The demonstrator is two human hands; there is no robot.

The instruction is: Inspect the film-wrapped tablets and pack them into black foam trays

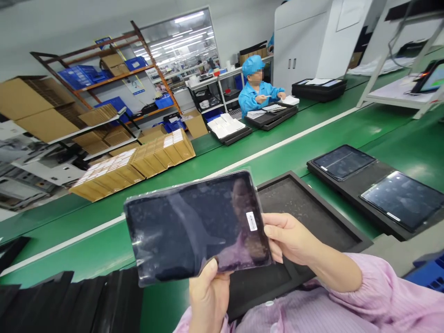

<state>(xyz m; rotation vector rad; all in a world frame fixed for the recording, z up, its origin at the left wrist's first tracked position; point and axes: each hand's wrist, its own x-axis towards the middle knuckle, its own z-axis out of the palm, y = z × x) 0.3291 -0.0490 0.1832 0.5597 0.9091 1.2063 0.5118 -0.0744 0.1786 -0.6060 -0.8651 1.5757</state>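
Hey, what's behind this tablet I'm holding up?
Behind the tablet, part of a black tray shows past its right edge, green work surface past its left. Whatever lies directly behind is covered.

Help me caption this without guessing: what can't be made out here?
Back of the tablet: head view, faces away from the camera.
Print on the white label: head view, too small to read.
Most fingers of the left hand: head view, behind the tablet.
Part of the black tray: head view, covered by the tablet and right hand.
Right side of the monitor: head view, cut off by the right edge.
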